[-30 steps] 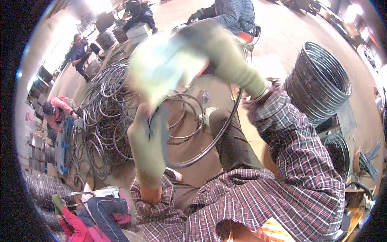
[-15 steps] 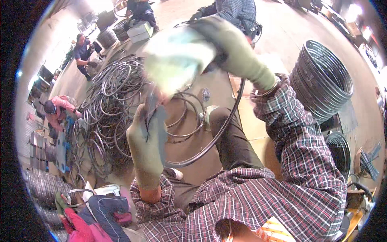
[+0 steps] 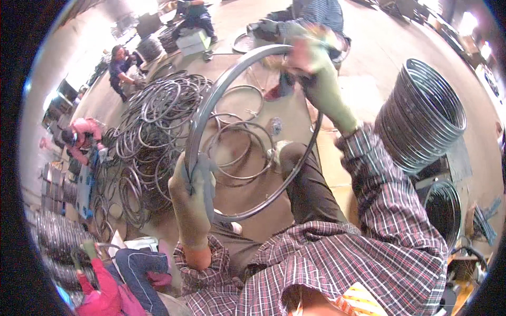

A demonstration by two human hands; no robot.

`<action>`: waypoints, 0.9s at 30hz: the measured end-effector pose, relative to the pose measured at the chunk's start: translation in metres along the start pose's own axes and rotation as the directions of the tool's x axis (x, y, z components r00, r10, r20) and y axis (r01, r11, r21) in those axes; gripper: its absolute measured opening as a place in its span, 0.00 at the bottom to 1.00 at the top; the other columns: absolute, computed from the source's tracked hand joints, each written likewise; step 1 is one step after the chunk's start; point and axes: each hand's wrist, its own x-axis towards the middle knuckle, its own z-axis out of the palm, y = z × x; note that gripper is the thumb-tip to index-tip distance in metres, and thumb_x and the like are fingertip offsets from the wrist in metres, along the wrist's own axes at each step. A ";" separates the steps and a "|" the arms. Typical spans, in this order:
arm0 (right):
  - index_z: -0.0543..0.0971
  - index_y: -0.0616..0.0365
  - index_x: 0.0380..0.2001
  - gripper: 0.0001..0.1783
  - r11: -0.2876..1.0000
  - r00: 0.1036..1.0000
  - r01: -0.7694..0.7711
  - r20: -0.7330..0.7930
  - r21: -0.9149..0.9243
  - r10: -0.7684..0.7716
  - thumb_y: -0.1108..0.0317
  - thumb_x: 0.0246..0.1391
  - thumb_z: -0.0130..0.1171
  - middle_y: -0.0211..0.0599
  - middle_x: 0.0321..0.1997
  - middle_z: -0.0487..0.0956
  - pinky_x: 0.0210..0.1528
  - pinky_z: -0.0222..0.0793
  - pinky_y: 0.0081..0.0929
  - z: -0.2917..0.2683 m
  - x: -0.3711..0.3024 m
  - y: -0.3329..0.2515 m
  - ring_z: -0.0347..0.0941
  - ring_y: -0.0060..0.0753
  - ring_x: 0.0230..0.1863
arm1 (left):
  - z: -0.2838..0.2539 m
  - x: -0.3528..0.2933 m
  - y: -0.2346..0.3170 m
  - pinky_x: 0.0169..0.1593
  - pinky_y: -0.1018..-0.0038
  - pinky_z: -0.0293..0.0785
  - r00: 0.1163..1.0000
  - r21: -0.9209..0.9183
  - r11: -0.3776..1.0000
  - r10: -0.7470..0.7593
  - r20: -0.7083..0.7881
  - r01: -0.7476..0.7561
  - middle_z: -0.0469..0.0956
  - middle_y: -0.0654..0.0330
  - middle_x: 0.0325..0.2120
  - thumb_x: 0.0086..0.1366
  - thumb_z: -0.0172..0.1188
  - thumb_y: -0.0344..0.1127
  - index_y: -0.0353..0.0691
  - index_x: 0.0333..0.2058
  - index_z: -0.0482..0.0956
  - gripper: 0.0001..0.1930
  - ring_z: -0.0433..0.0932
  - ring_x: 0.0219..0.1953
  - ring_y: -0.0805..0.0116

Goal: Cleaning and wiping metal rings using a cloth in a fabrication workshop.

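Observation:
A grey metal wheel rim [image 3: 199, 124] stands tilted in front of me, above my legs. My left hand [image 3: 192, 203], in a pale glove with grey fingers, is closed around its left side. My right hand [image 3: 319, 79], gloved too, is at the rim's upper right. It is closed on a pale, multicoloured cloth [image 3: 308, 47], which motion smears. The right fingers are mostly lost in this blur, and the cloth hides part of the rim there.
A large heap of loose rims [image 3: 158, 121] covers the floor at left, with several single rims [image 3: 242, 152] nearer me. A tall stack of rims [image 3: 419, 118] stands at right, a lower stack [image 3: 443, 210] below it. Co-workers [image 3: 87, 137] sit or crouch left and ahead.
The cloth and my right hand have moved right and slightly down, from the rim's upper left to its upper right, uncovering the rim's left and top. My left hand keeps its grip.

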 end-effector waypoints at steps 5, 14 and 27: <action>0.71 0.60 0.49 0.33 0.991 0.989 -0.033 0.136 -0.131 0.050 0.70 0.33 0.65 0.47 0.52 0.71 0.56 0.64 0.34 0.003 0.005 0.020 0.67 0.49 0.53 | 0.003 0.005 0.008 0.23 0.82 0.59 0.996 -0.059 0.996 -0.064 0.060 0.067 0.69 0.68 0.20 0.67 0.50 0.30 0.36 0.38 0.73 0.06 0.65 0.21 0.82; 0.76 0.64 0.35 0.07 0.126 0.366 -0.861 0.428 0.493 0.826 0.71 0.58 0.52 0.31 0.25 0.76 0.21 0.65 0.18 0.012 -0.143 0.009 0.71 0.19 0.23 | -0.034 -0.012 -0.038 0.23 0.83 0.61 0.990 0.052 0.994 0.095 0.105 -0.101 0.71 0.66 0.23 0.67 0.46 0.34 0.35 0.34 0.74 0.10 0.67 0.22 0.82; 0.78 0.55 0.35 0.13 0.912 0.963 0.164 0.262 -0.375 -0.066 0.72 0.40 0.59 0.39 0.31 0.76 0.40 0.70 0.33 0.006 0.056 -0.004 0.74 0.35 0.36 | -0.007 0.038 0.018 0.32 0.78 0.72 0.950 -0.154 0.971 -0.133 0.282 0.182 0.75 0.59 0.36 0.67 0.53 0.39 0.38 0.55 0.67 0.20 0.74 0.33 0.74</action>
